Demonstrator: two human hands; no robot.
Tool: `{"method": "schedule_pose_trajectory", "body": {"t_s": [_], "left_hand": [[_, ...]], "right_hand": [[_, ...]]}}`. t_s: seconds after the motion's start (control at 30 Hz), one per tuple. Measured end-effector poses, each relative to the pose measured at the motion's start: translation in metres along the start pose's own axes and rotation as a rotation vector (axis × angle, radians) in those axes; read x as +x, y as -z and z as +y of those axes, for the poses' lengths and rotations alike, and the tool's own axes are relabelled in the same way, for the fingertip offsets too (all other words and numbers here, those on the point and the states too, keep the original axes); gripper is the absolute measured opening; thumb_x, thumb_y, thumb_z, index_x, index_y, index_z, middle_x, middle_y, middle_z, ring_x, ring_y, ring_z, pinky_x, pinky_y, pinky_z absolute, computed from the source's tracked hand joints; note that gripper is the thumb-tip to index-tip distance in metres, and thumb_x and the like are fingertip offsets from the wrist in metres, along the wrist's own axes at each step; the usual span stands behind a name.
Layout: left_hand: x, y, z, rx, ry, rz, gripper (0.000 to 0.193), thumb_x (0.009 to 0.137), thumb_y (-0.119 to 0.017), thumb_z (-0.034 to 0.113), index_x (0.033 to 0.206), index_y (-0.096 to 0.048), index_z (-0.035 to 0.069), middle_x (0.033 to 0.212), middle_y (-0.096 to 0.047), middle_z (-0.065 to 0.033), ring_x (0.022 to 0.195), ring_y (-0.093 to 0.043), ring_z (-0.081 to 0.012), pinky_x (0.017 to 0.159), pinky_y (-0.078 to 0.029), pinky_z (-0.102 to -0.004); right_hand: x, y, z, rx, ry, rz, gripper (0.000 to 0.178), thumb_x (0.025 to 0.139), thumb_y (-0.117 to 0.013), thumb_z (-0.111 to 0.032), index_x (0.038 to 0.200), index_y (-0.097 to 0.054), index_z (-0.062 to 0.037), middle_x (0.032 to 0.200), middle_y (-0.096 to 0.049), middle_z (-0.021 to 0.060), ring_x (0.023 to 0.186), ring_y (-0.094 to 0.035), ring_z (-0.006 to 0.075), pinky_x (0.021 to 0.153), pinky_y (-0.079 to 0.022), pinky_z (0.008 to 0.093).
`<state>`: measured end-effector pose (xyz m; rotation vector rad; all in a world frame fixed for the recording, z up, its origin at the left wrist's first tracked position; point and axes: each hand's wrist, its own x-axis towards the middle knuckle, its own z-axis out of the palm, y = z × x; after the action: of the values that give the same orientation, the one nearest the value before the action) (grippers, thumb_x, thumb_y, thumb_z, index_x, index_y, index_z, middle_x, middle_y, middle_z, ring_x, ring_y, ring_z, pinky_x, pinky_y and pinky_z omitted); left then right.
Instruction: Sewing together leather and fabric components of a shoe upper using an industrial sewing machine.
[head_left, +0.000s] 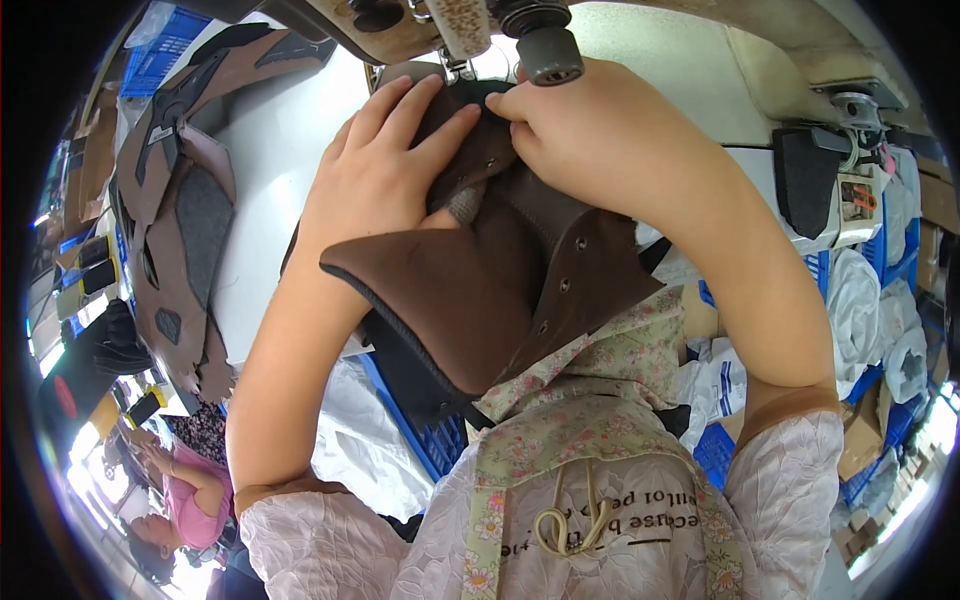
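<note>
Dark-brown shoe upper [470, 280], eyeleted and black-edged, bent and creased.

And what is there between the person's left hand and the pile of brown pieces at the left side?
In the head view, a strip of white tabletop shows between the left hand and the brown pieces.

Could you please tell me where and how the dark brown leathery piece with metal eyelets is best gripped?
Probably pinch its broad flap at the free, dark-trimmed edge, from the body side: that part of the dark brown leathery piece juts toward the person, whereas the left hand and right hand are on its far end, close to the metal presser foot.
</note>
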<state>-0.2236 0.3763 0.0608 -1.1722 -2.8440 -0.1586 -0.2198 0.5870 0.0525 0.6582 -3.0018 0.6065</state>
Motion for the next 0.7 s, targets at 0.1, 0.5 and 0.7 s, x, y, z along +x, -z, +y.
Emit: {"method": "schedule_pose_trajectory", "body": {"t_s": [0.1, 0.5, 0.7], "left_hand": [[0.0036, 0.0003, -0.0015, -0.017, -0.001, -0.004, 0.073, 0.060, -0.072, 0.026, 0.131, -0.058, 0.017, 0.138, -0.051, -0.0111, 0.131, -0.044, -0.0315, 0.108, -0.040, -0.0437], [0.0053, -0.0016, -0.0043, 0.000, -0.005, 0.001, 0.073, 0.060, -0.072, 0.025, 0.132, -0.058, 0.016, 0.137, -0.052, -0.0120, 0.132, -0.044, -0.0313, 0.108, -0.039, -0.0433], [0.0064, -0.0037, -0.0058, 0.004, -0.003, 0.009, 0.071, 0.061, -0.070, 0.024, 0.131, -0.059, 0.016, 0.137, -0.052, -0.0119, 0.132, -0.044, -0.0310, 0.109, -0.039, -0.0431]], "right_hand": [[0.0019, 0.0010, 0.0042, 0.026, 0.011, 0.006, 0.025, 0.083, -0.060, -0.012, 0.105, -0.071, -0.0078, 0.094, -0.068, 0.0142, 0.086, -0.067, 0.0336, 0.079, -0.053, 0.0430], [0.0033, 0.0027, 0.0046, -0.001, -0.007, 0.001, 0.025, 0.084, -0.060, -0.012, 0.105, -0.071, -0.0083, 0.097, -0.068, 0.0136, 0.087, -0.067, 0.0334, 0.079, -0.053, 0.0417], [0.0041, 0.0031, 0.0041, 0.004, 0.007, 0.017, 0.024, 0.083, -0.059, -0.011, 0.104, -0.071, -0.0071, 0.096, -0.068, 0.0148, 0.088, -0.066, 0.0339, 0.080, -0.053, 0.0417]]}}
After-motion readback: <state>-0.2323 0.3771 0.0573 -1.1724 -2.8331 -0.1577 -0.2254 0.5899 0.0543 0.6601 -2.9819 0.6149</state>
